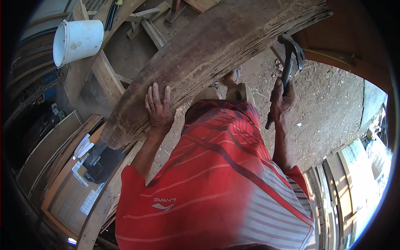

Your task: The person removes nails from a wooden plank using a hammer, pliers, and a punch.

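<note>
A long, weathered brown plank (200, 46) runs slantwise in front of me, from near left to far right. Its edge on my side is rough and splintered. My left hand (159, 105) lies flat on the plank near its left end, fingers stretched out and holding nothing. In my right hand (283, 99) is a claw hammer (287, 62), gripped around its dark handle. The hammer's head points up and away, beside the plank's splintered edge. Whether the head touches the plank I cannot tell.
A white bucket (85, 39) stands on wooden framing at the far left, near dark-handled tools (112, 14). Wood panels and a black case (104, 162) lie at left. A reddish-brown board (346, 37) is at far right. Stacked boards (341, 187) lean at lower right, beside the dirt floor (321, 112).
</note>
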A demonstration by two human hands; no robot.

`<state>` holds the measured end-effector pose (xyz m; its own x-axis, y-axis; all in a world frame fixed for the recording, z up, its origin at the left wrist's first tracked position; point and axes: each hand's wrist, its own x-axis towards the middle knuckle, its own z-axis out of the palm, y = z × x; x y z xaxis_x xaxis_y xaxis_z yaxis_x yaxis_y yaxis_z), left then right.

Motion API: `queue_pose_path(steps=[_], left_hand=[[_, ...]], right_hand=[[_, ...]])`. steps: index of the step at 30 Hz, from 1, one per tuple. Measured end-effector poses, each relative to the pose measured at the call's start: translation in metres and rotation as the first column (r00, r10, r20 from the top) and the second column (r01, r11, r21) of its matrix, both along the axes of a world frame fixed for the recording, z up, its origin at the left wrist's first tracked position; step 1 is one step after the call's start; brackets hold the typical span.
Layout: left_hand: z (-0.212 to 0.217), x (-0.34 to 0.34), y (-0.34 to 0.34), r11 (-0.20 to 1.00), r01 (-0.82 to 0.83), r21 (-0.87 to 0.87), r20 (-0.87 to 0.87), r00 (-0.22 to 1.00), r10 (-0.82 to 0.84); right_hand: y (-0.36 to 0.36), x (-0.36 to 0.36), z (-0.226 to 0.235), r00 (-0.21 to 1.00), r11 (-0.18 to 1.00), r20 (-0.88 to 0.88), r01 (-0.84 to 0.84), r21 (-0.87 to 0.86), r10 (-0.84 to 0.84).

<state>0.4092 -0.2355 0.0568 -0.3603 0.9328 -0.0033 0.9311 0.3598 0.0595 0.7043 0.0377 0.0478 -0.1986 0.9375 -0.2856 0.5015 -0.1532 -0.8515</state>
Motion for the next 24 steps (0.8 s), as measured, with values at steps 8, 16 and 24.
queue_pose_path(steps=[8,16,24], left_hand=[[0.05,-0.015,0.011,0.996,0.0,-0.091,0.223,0.975,0.02],[0.164,-0.15,0.057,0.903,-0.229,-0.363,0.417,0.827,0.378],[0.165,-0.146,0.056,0.928,-0.12,-0.353,0.452,0.847,0.281]], right_hand=[[-0.059,-0.001,0.005,0.997,1.0,0.081,0.017,0.023,-0.018],[-0.093,-0.031,0.009,0.999,0.989,-0.013,-0.041,0.139,0.043],[-0.103,-0.029,0.034,0.968,0.968,0.133,-0.228,0.101,0.214]])
